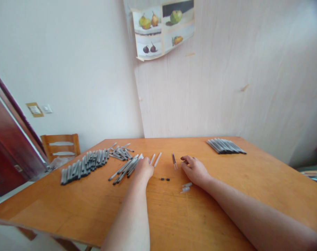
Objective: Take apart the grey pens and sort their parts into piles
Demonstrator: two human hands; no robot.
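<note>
My left hand (pixel 145 168) reaches to the right end of a loose bunch of grey pens (pixel 124 170) with dark ends. The back of the hand hides its fingers, so I cannot see whether it grips a pen. Just right of it lie two pale, clear pen barrels (pixel 157 159). Thin dark ink refills (pixel 174 160) rest side by side between the hands. Resting by the table's middle, my right hand (pixel 196 170) has loosely bent fingers, apart and with nothing visible in them. Small black plugs (pixel 165 179) and several clear caps (pixel 185 188) lie nearer me.
A long row of grey pens (pixel 82 167) covers the table's left side, with a scattered pile (pixel 121 152) behind. Another neat row of pens (pixel 225 146) is at the back right. A wooden chair (pixel 60 144) stands past the left edge; the wall closes off the far side.
</note>
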